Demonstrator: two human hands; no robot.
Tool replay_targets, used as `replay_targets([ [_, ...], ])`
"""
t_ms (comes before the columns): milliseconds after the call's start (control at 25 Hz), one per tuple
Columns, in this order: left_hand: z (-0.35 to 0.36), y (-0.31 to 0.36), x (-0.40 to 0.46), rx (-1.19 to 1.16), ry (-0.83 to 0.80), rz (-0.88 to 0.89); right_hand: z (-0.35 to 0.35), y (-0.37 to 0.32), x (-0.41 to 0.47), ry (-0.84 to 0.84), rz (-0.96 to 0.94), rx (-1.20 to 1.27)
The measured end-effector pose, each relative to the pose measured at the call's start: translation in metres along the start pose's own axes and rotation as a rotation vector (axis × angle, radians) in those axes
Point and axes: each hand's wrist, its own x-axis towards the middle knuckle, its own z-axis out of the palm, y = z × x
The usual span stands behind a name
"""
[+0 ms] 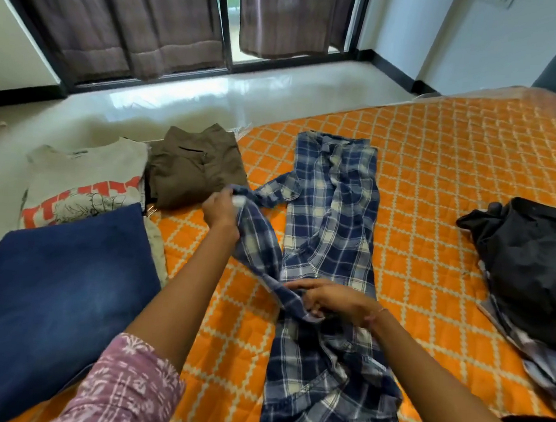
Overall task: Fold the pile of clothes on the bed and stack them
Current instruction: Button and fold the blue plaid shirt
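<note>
While a blue plaid shirt (333, 215) lies lengthwise down the middle of the bed (456, 165), a person works on its sleeve (257, 242), which runs slack between both hands. The left hand (221, 211) grips the cuff end, raised just beside a folded brown shirt (195, 166); the right hand (332, 301) pinches the sleeve near the shoulder, fingers curled into the cloth at the shirt's left edge.

Folded items sit along the bed's left side: the brown shirt, a grey printed T-shirt (82, 182) touching it, and dark blue jeans (54, 293) overlapping the T-shirt nearest the camera. A heap of unfolded clothes (532, 264), topped by a black garment, waits well apart on the right, so the task looks partly done.

The shirt's body appears rumpled, especially toward its lower end, and laying the sleeve across it now would likely lock those creases into the fold. The raised cuff also hangs close to the brown shirt; a wide swing could drag across it and disturb that finished fold. A loose pinch at the shoulder might let the sleeve twist as it comes over.
</note>
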Motion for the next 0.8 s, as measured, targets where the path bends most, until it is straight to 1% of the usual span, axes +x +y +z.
replay_targets([
  [40, 0.01, 0.014, -0.006, -0.097, -0.032, 0.018, -0.012, -0.002, -0.004, 0.033, 0.001, 0.086],
  [80, 0.018, 0.027, -0.015, -0.168, -0.091, 0.048, -0.02, -0.006, -0.005, 0.146, -0.036, 0.076],
  [120, 0.025, 0.034, -0.026, -0.185, -0.173, 0.089, -0.029, -0.012, -0.001, 0.309, -0.104, 0.051],
  [160, 0.033, 0.037, -0.033, -0.158, -0.249, 0.158, -0.038, -0.026, 0.003, 0.456, -0.173, 0.035],
  [200, 0.041, 0.039, -0.043, -0.079, -0.317, 0.265, -0.047, -0.04, 0.01, 0.529, -0.234, 0.05],
  [240, 0.049, 0.038, -0.051, 0.057, -0.402, 0.406, -0.054, -0.057, 0.015, 0.54, -0.279, 0.096],
  [280, 0.059, 0.038, -0.057, 0.231, -0.525, 0.553, -0.061, -0.071, 0.019, 0.547, -0.344, 0.159],
  [320, 0.069, 0.038, -0.066, 0.439, -0.714, 0.654, -0.067, -0.083, 0.018, 0.536, -0.379, 0.235],
  [360, 0.08, 0.036, -0.076, 0.624, -0.926, 0.675, -0.074, -0.095, 0.014, 0.527, -0.402, 0.315],
  [400, 0.091, 0.033, -0.082, 0.7, -1.074, 0.621, -0.084, -0.1, 0.015, 0.516, -0.401, 0.434],
  [440, 0.098, 0.026, -0.083, 0.669, -1.108, 0.555, -0.088, -0.1, 0.014, 0.495, -0.388, 0.523],
  [480, 0.102, 0.019, -0.08, 0.544, -1.024, 0.476, -0.087, -0.104, 0.01, 0.51, -0.342, 0.577],
  [520, 0.102, 0.01, -0.073, 0.375, -0.842, 0.37, -0.09, -0.097, 0.012, 0.496, -0.358, 0.635],
  [560, 0.101, 0.0, -0.063, 0.228, -0.631, 0.247, -0.094, -0.091, 0.02, 0.423, -0.395, 0.733],
  [600, 0.099, -0.013, -0.052, 0.194, -0.466, 0.155, -0.1, -0.088, 0.029, 0.335, -0.378, 0.831],
  [640, 0.095, -0.026, -0.041, 0.261, -0.383, 0.099, -0.109, -0.083, 0.04, 0.312, -0.331, 0.82],
  [680, 0.092, -0.038, -0.033, 0.387, -0.358, 0.102, -0.114, -0.083, 0.048, 0.302, -0.281, 0.701],
  [720, 0.091, -0.049, -0.028, 0.53, -0.363, 0.163, -0.118, -0.082, 0.055, 0.307, -0.211, 0.543],
  [800, 0.096, -0.059, -0.028, 0.71, -0.42, 0.334, -0.114, -0.084, 0.064, 0.331, -0.094, 0.218],
])
